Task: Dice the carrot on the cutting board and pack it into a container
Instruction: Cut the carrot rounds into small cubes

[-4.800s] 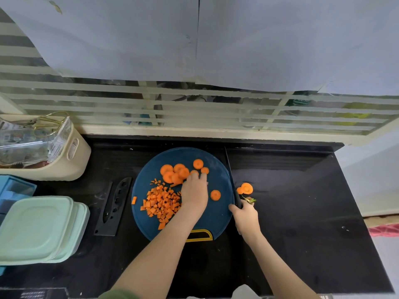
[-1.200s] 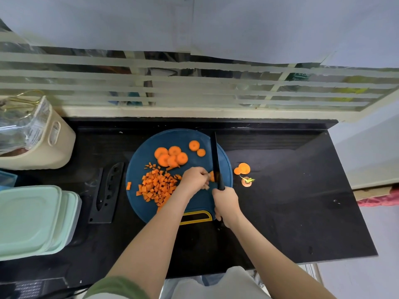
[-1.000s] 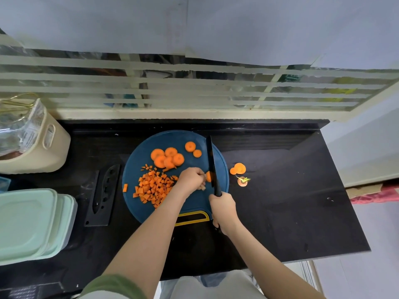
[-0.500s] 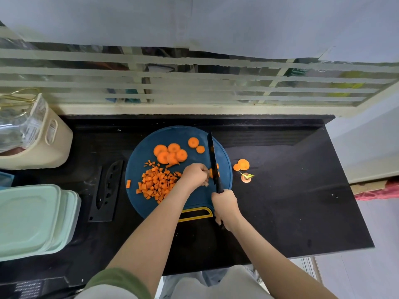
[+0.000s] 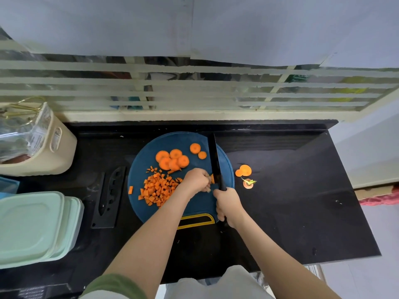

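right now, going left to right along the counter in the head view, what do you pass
green lidded containers → black knife sheath → stray carrot cube → diced carrot pile → left hand pinching a carrot piece → knife in the right hand → carrot slices on the counter

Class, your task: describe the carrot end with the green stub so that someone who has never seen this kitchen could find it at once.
Find the round blue cutting board in the middle of the black counter. Just off its right edge lie two overlapping plain carrot slices and, a little nearer the person, the carrot end. It alone has a green stub sticking out.
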Demonstrator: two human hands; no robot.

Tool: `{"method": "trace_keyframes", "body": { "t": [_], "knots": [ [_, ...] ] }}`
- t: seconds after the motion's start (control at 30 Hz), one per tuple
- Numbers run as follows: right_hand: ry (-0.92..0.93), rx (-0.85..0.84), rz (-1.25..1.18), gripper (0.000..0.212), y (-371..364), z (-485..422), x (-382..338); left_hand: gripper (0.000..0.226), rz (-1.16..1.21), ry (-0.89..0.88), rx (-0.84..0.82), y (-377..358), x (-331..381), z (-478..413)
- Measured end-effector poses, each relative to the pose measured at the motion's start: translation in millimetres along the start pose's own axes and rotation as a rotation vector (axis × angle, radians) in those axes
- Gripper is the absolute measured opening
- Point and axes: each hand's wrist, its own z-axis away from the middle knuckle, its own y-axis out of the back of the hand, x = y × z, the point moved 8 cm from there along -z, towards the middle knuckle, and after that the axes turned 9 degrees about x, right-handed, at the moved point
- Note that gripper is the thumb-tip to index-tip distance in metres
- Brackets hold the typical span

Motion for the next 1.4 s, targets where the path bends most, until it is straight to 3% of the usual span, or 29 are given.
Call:
{"method": "trace_keyframes", "body": {
  "t": [0.1, 0.23, 0.37, 0.5, 0.63, 0.73, 0.8, 0.9, 0.97, 1.03, 1.13, 1.2, 1.3, 1.4],
  "knots": [
    [0.01, -0.08, -0.109, 0.021, 9.8, 13.8, 4.4, 0.026, -0.006, 0.107, -0.036, 0.9, 0.4, 5.8],
    [0.073, -0.225, -0.169, 0.034, 17.9, 27.6, -3.3, 0.021, -0.078, 0.051, -0.023, 9.5, 13.5, 14.8],
    [0.086, -0.432, -0.288, 0.039, 18.5, 39.4, -13.8, 0.025, 0.356, 0.132, 0.081, 17.9, 28.7, 22.7],
    [0.085, -0.562, -0.374, 0.04, 13.7, 47.3, -19.3, 0.054, 0.84, 0.185, -0.175, -0.7, 38.6, 38.6],
    [0.072, -0.6, -0.422, 0.04, 11.6, 49.5, -19.3, 0.051, 0.925, 0.174, -0.24, -2.1, 36.4, 42.6],
    [0.09, -0.591, -0.418, 0.039, 13.1, 50.8, -17.5, 0.048, 0.842, 0.157, -0.173, 3.3, 31.6, 42.8],
    [0.102, -0.556, -0.436, 0.039, 17.7, 50.2, -16.7, 0.048, 0.711, 0.148, -0.012, 11.2, 22.0, 38.4],
    [0.122, -0.464, -0.456, 0.04, 31.1, 45.0, -15.3, 0.038, 0.11, -0.049, 0.32, 31.3, 14.7, 32.6],
    [0.137, -0.417, -0.44, 0.039, 40.1, 41.6, -13.3, 0.062, -0.196, -0.159, 0.358, 22.6, 15.6, 34.4],
    [0.136, -0.387, -0.422, 0.037, 48.5, 38.6, -9.1, 0.093, -0.323, -0.18, 0.296, 3.4, 17.5, 37.1],
    [0.119, -0.351, -0.392, 0.037, 59.0, 36.0, -0.3, 0.108, -0.558, -0.228, 0.257, -21.3, 26.1, 35.8],
    [0.102, -0.33, -0.374, 0.038, 63.5, 33.9, 6.3, 0.1, -0.686, -0.259, 0.285, -30.0, 30.2, 30.8],
    [0.103, -0.313, -0.338, 0.035, 68.0, 28.4, 11.3, 0.069, -0.775, -0.34, 0.357, -34.8, 37.6, 27.8],
    [0.109, -0.298, -0.292, 0.033, 69.4, 22.7, 12.0, 0.054, -0.821, -0.422, 0.314, -39.3, 41.5, 27.4]
  ]
}}
